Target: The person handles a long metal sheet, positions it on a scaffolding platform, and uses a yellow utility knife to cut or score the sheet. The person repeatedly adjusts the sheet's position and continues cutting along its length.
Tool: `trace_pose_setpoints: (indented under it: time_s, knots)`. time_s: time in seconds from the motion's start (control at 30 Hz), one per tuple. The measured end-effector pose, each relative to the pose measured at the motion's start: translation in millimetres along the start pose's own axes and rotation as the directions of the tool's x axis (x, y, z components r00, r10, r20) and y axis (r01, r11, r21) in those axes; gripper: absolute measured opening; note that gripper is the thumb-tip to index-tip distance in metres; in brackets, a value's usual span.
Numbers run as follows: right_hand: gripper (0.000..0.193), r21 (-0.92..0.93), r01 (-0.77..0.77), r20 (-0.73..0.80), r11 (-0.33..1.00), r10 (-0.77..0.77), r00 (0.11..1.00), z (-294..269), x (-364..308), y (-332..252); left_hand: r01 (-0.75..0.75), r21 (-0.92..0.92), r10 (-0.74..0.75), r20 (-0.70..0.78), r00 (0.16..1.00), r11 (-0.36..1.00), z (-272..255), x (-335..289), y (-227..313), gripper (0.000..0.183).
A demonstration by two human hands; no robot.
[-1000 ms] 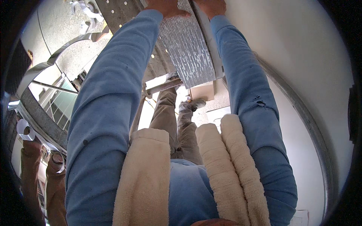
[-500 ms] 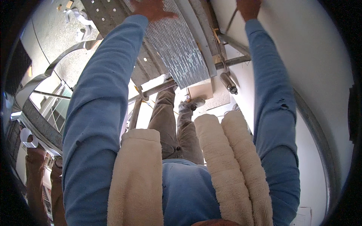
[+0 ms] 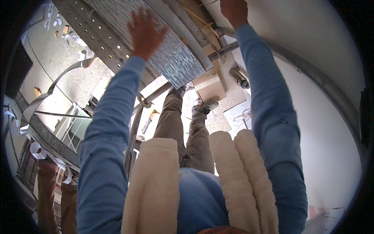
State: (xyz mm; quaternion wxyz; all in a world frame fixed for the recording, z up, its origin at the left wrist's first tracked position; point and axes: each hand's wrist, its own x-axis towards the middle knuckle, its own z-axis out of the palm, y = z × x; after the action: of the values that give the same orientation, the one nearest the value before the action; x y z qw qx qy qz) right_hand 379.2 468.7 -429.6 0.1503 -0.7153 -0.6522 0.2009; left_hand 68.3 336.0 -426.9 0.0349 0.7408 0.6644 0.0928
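My left hand [image 3: 146,35] is spread with its fingers apart, over a silvery ribbed sheet [image 3: 177,64]. Whether the palm presses on the sheet or hovers just above it, I cannot tell. This sheet lies lengthwise along a grey perforated metal plank [image 3: 105,43]. At the top edge, my right hand [image 3: 234,12] is closed beside the pale wall [image 3: 319,124]. Its fingers are curled, and what they hold, if anything, is hidden.
A grey metal tube [image 3: 327,84] runs along the wall. Below are a cardboard box [image 3: 212,85] and a dark metal cylinder [image 3: 238,77]. At left a shiny curved strip [image 3: 62,74] arcs near white curls. Another person's brown trouser legs [image 3: 47,187] show lower left.
My left hand has come lower in the picture, back along the ribbed sheet. The right hand has shifted left along the wall. The view has turned, showing more of the plank and floor.
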Motion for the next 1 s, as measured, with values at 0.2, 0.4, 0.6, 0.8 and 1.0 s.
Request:
trace_pose_setpoints:
  time_s: [0.2, 0.4, 0.6, 0.8, 1.0]
  knots:
    - [0.038, 0.175, -0.407, 0.333, 0.896, 0.335, 0.881, -16, -209, 11, 0.068, -0.099, -0.037, 0.285, 0.958, 0.993, 3, -78, 78, 0.102]
    - [0.036, 0.553, -0.681, 0.468, 0.479, 0.498, 0.73, 18, -325, -42, 0.121, -0.105, -0.083, 0.308, 0.948, 0.987, -1, -78, 73, 0.101]
    - [0.028, 0.487, -0.468, 0.383, 0.737, 0.301, 0.873, 60, -254, -78, -0.033, -0.105, 0.052, 0.186, 0.981, 0.994, 3, -26, 27, 0.11]
    - [0.035, 0.177, -0.077, 0.37, 0.981, 0.006, 0.929, 19, -175, -109, 0.073, -0.101, -0.047, 0.244, 0.969, 0.992, 4, -8, 10, 0.109]
    - [0.033, 0.101, 0.186, 0.465, 0.977, -0.211, 0.86, 32, -100, -137, 0.141, -0.026, -0.128, 0.283, 0.951, 0.99, 2, -11, 23, 0.089]
